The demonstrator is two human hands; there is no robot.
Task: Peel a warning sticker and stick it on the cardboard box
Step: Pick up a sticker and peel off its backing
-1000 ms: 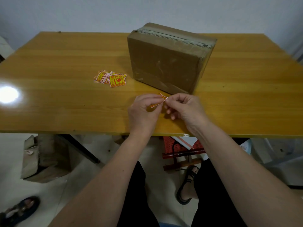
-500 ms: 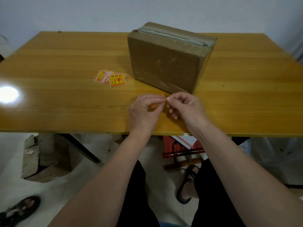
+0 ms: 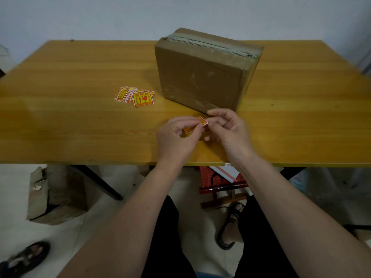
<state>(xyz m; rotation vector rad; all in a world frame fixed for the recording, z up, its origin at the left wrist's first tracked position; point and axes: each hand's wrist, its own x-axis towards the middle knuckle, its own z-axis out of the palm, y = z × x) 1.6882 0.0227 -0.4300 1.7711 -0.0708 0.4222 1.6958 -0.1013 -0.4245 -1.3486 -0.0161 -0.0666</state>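
Left hand (image 3: pixel 176 137) pinches the sticker (image 3: pixel 195 125), right hand (image 3: pixel 226 129) picks its corner. It's thin and floppy, probably curls, so grab the edge only.

Wooden table (image 3: pixel 80 125), glossy yellow-orange top, dark metal leg (image 3: pixel 100 182) angled underneath. Pale wall (image 3: pixel 100 17) behind. Light tiled floor (image 3: pixel 104 221). Torn brown carton (image 3: pixel 54 195) on the floor, under the table's left side. Red-and-dark stool or rack (image 3: pixel 218 183) under the table's near edge, white paper (image 3: pixel 226 172) lying on top of it. Black sandal (image 3: pixel 24 257) at lower left. Sandalled foot (image 3: pixel 230 225) by the stool, black trousers (image 3: pixel 160 237) at the bottom.
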